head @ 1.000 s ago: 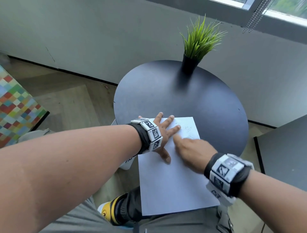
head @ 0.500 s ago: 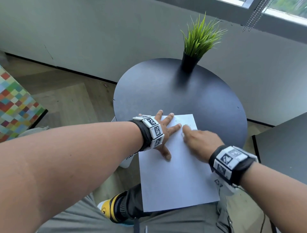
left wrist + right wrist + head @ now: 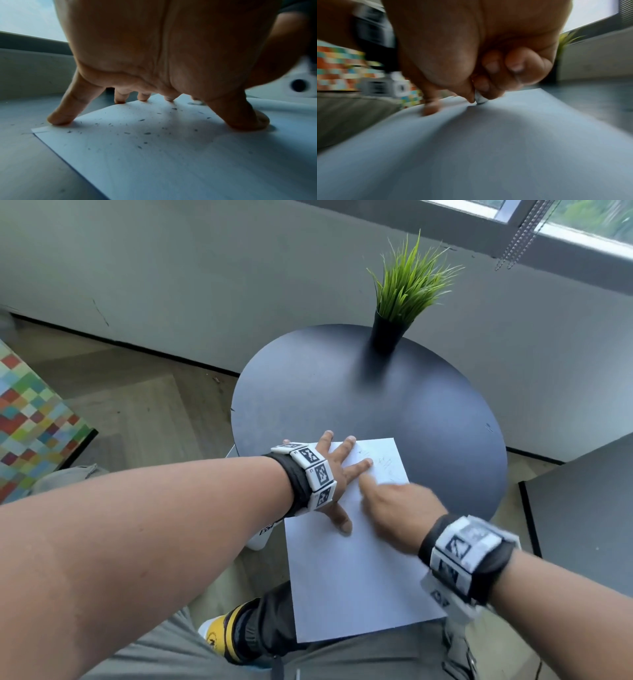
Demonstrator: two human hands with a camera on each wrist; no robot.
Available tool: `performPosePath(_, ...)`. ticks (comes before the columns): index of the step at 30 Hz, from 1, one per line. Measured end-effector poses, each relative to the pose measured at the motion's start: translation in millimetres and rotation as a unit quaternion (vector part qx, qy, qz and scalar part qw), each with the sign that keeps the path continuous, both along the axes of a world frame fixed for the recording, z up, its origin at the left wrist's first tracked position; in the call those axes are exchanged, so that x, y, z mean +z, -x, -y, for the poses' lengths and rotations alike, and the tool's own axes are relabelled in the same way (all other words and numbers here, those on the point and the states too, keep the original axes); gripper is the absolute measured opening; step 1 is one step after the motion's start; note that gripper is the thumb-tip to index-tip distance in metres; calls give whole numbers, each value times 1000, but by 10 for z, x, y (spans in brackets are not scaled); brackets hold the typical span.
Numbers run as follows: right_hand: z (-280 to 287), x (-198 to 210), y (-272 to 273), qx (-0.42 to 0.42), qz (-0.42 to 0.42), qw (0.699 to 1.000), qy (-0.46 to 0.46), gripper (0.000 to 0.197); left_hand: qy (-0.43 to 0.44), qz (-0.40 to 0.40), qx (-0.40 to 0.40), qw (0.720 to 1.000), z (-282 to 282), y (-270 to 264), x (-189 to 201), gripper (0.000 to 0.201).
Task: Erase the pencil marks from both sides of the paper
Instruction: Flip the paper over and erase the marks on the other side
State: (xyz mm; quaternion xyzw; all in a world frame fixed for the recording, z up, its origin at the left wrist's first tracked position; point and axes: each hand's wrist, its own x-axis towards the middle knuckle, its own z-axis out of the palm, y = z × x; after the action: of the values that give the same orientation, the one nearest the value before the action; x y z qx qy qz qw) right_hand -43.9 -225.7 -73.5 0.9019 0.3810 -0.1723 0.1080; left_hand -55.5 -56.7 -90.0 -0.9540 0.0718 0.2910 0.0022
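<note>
The head view is showing a white sheet of paper (image 3: 356, 559) lying on the near part of a round dark counter (image 3: 342, 392), its near end overhanging the counter's near edge above the person's lap. The sheet's long axis is running from that near edge toward the counter's middle, tilted a little to the right, with faint pencil marks (image 3: 385, 462) clustered near its far right corner. The left hand (image 3: 330, 474) is pressing down with straight, spread fingers across the sheet's far left corner, the outermost fingertips reaching past the paper edge onto the counter. The right hand (image 3: 394, 508) is blurring with motion just beside it; its grip is pinching a small pale eraser (image 3: 480, 99) between thumb and curled fingers, the eraser tip touching the paper. Dark eraser crumbs (image 3: 145, 133) are lying scattered under the left palm. To do this well, I judge the strokes should be running short and away from the pinning hand, so the sheet is pulled taut rather than buckled, with the left hand holding close to the marks. A potted grass plant (image 3: 407, 292) is standing at the counter's far edge, well apart from the paper.
</note>
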Motion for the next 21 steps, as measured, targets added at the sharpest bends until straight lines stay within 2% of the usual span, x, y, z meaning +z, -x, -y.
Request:
performPosePath(2,1,-19,126,22,-32,999,-4,19,3,-1,2,1000,-12,-4,13,129)
performPosePath(6,120,-13,-252,-85,9,996,-17,12,-1,-4,4,1000,-5,-14,-25,130)
performPosePath(8,100,-1,-161,-65,11,998,-18,9,-1,-2,2,1000,-5,-9,-39,130)
performPosePath(10,52,-13,108,-10,-31,999,-16,10,0,1,1,1000,-10,-3,-27,130)
performPosePath(12,67,-8,152,-5,-54,998,-11,12,-2,-1,0,1000,-18,-9,-9,130)
performPosePath(15,163,36,-257,-108,-9,994,-5,13,-2,-4,-1,1000,-12,-15,-20,129)
performPosePath(16,188,44,-315,-118,2,993,-7,13,-1,-4,-1,1000,-10,-9,-24,129)
performPosePath(18,161,33,-191,-79,5,997,-9,12,-2,-3,0,1000,-11,5,-24,129)
performPosePath(20,134,-8,61,-18,-32,999,-14,15,-3,1,1,1000,-6,9,5,128)
performPosePath(21,152,-23,90,-15,-43,999,-17,17,-4,2,1,1000,-7,8,20,127)
